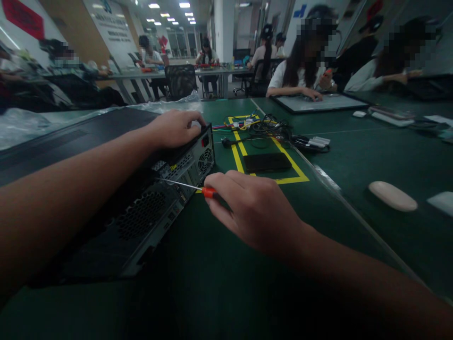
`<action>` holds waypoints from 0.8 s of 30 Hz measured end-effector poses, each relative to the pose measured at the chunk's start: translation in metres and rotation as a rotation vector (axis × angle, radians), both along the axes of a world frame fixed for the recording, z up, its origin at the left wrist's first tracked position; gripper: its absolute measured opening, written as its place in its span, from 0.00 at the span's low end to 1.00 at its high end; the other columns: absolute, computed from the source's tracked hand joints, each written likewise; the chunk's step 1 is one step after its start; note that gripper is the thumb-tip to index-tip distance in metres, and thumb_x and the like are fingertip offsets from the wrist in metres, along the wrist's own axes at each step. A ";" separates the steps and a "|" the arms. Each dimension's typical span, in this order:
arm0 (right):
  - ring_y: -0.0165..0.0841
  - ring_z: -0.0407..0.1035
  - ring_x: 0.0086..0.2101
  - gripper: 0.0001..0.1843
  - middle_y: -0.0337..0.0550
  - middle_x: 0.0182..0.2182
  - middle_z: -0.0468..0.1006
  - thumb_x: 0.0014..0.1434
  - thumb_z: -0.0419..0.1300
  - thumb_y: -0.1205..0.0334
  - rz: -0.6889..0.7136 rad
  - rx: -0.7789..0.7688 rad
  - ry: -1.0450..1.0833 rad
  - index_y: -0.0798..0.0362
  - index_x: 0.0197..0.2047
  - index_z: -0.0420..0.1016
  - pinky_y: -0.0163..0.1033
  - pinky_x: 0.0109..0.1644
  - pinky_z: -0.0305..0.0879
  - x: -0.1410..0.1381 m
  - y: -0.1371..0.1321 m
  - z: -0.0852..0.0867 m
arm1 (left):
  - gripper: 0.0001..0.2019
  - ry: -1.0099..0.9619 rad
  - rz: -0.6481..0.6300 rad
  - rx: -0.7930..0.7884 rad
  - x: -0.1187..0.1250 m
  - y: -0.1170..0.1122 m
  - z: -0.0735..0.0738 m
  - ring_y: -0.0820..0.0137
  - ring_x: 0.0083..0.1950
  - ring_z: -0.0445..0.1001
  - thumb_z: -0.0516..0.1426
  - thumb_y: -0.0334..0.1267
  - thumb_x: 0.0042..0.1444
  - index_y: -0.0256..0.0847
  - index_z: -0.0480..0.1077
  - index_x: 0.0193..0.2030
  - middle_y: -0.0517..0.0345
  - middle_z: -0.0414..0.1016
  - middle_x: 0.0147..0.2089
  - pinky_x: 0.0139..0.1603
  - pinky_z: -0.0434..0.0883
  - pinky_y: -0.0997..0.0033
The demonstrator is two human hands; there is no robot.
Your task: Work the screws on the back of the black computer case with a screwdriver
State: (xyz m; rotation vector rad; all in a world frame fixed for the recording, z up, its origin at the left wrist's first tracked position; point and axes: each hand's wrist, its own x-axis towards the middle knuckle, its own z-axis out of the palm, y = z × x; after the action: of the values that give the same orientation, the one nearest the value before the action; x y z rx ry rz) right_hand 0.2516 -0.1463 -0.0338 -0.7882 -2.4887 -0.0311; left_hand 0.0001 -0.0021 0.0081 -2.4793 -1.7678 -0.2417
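Cropped left forearm partly hides computer case.

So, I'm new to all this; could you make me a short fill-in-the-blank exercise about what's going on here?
1. The right hand grips a ____ by its orange-red handle.
2. The other hand, resting on the computer case, is the ____ one.
3. The flat black slab lies within an outline of ____ tape.
4. The tabletop is coloured ____.

Missing words: screwdriver; left; yellow; green.
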 end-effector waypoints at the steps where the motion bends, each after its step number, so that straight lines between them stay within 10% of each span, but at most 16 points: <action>1: 0.33 0.74 0.35 0.07 0.43 0.40 0.84 0.79 0.63 0.68 0.002 -0.002 -0.001 0.54 0.55 0.82 0.40 0.37 0.56 0.000 0.000 0.000 | 0.28 0.001 -0.004 0.001 0.000 0.000 0.000 0.54 0.51 0.81 0.51 0.43 0.71 0.41 0.81 0.70 0.50 0.83 0.42 0.60 0.74 0.55; 24: 0.35 0.75 0.36 0.08 0.44 0.39 0.84 0.81 0.61 0.69 -0.010 -0.010 -0.009 0.55 0.55 0.83 0.40 0.37 0.56 0.001 -0.002 0.003 | 0.30 0.001 0.004 0.003 -0.001 0.000 0.001 0.52 0.51 0.82 0.53 0.45 0.67 0.43 0.82 0.70 0.48 0.84 0.42 0.61 0.76 0.54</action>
State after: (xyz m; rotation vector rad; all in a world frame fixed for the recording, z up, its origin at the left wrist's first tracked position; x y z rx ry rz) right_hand 0.2521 -0.1483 -0.0304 -0.8067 -2.4954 -0.0258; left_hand -0.0009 -0.0020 0.0089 -2.4732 -1.7703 -0.2418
